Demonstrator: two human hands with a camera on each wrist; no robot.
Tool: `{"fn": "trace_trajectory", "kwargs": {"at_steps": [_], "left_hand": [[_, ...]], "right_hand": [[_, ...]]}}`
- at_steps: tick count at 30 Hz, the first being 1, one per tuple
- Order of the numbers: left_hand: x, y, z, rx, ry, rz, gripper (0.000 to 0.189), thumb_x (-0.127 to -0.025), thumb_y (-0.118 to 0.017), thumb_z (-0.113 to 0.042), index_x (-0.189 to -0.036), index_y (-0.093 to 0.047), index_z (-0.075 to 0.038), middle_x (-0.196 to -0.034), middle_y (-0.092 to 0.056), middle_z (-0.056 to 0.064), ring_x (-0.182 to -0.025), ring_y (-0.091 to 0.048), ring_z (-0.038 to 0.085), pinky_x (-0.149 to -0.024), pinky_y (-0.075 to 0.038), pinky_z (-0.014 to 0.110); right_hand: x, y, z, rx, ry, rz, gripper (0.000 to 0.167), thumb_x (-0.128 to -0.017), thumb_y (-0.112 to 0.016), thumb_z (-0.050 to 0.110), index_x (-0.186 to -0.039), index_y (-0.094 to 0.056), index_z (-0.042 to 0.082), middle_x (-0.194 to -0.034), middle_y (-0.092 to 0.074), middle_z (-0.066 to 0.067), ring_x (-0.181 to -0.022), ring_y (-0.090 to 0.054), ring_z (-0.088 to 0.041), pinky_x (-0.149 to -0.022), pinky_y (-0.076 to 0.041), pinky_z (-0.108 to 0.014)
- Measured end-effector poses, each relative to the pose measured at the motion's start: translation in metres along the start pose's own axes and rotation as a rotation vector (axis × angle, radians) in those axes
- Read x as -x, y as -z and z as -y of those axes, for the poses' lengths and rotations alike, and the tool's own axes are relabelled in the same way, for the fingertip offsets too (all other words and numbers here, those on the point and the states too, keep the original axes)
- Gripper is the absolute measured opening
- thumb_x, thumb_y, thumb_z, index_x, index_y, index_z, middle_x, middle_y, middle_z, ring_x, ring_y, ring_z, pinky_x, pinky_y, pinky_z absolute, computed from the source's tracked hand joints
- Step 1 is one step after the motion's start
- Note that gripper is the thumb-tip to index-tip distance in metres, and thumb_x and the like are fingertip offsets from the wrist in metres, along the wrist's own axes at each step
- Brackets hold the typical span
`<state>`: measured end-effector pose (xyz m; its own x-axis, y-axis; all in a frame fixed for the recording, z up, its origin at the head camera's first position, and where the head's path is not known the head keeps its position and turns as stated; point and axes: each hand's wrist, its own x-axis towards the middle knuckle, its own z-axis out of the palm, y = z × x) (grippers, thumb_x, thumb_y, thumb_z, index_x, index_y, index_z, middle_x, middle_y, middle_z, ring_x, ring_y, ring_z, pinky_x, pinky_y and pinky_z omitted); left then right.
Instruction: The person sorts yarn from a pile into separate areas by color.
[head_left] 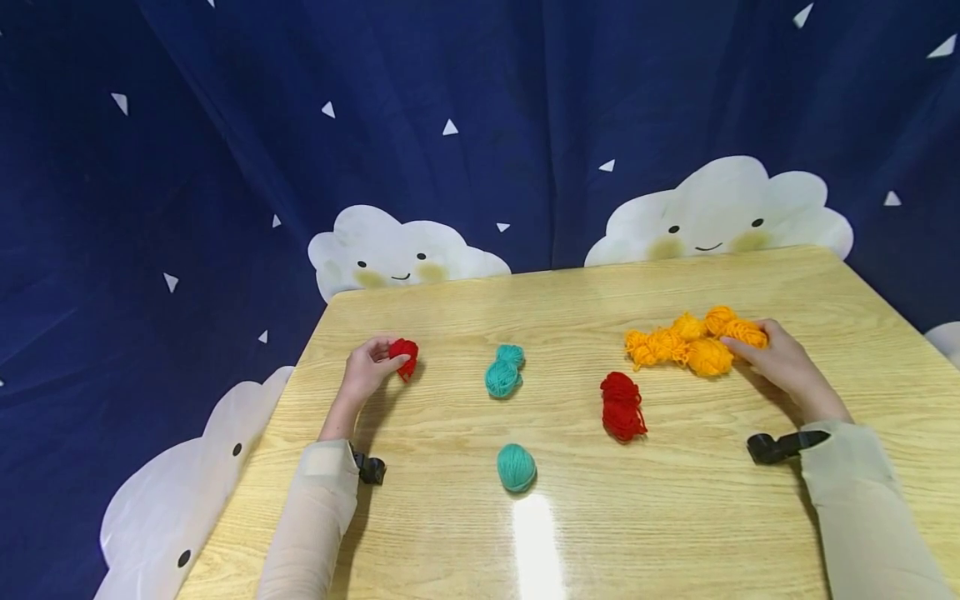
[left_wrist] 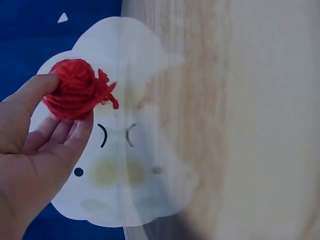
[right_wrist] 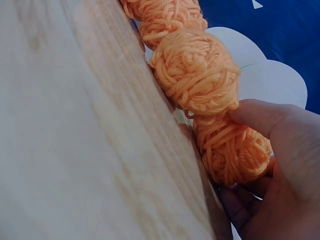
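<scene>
My left hand (head_left: 365, 369) pinches a small red yarn ball (left_wrist: 74, 89) between thumb and fingers at the left of the table, a loose strand end sticking out of it. At the right, my right hand (head_left: 780, 360) grips an orange yarn ball (right_wrist: 235, 150) at the end of a cluster of several orange balls (head_left: 708, 357). Thumb and fingers lie on either side of that ball in the right wrist view. The neighbouring orange ball (right_wrist: 197, 72) touches it.
Two teal yarn balls (head_left: 503, 377) lie together mid-table, and a single teal ball (head_left: 516, 467) sits nearer the front. A red yarn bundle (head_left: 622, 407) lies just left of the orange cluster. Behind the wooden table (head_left: 435, 542) hangs a dark blue curtain (head_left: 450, 67) with white clouds.
</scene>
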<state>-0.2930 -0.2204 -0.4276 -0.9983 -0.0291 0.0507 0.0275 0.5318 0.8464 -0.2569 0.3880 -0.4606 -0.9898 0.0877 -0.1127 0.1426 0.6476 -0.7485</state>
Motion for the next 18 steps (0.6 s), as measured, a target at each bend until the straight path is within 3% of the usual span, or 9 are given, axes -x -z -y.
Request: {"fn": "trace_trajectory", "kwargs": {"at_steps": [3, 9, 18], "left_hand": [[0.0001, 0.0002, 0.0006, -0.042, -0.007, 0.019, 0.042, -0.089, -0.071, -0.013, -0.125, -0.059, 0.004, -0.123, -0.064, 0.025, -0.113, -0.062, 0.033, -0.089, -0.051, 0.022], [-0.0009, -0.0013, 0.0036, -0.118, 0.006, 0.060, 0.040, -0.090, -0.071, -0.014, -0.125, -0.060, 0.002, -0.122, -0.065, 0.024, -0.113, -0.062, 0.035, -0.092, -0.052, 0.035], [-0.0013, -0.0024, 0.0096, -0.154, 0.049, 0.073, 0.040, -0.088, -0.073, -0.015, -0.124, -0.063, 0.001, -0.119, -0.067, 0.022, -0.108, -0.063, 0.032, -0.088, -0.052, 0.034]], "right_hand": [[0.0001, -0.0001, 0.0001, -0.011, -0.007, 0.002, 0.086, -0.098, -0.043, 0.056, -0.143, -0.020, -0.014, -0.141, -0.030, -0.041, -0.119, -0.037, -0.051, -0.092, -0.036, -0.061], [0.0002, 0.0004, 0.0005, -0.009, -0.018, 0.008, 0.088, -0.098, -0.042, 0.057, -0.145, -0.018, -0.013, -0.144, -0.026, -0.043, -0.124, -0.033, -0.054, -0.096, -0.034, -0.065], [0.0008, 0.0017, 0.0019, 0.003, -0.015, 0.013, 0.089, -0.098, -0.042, 0.056, -0.146, -0.016, -0.014, -0.143, -0.026, -0.044, -0.124, -0.033, -0.056, -0.096, -0.033, -0.066]]}}
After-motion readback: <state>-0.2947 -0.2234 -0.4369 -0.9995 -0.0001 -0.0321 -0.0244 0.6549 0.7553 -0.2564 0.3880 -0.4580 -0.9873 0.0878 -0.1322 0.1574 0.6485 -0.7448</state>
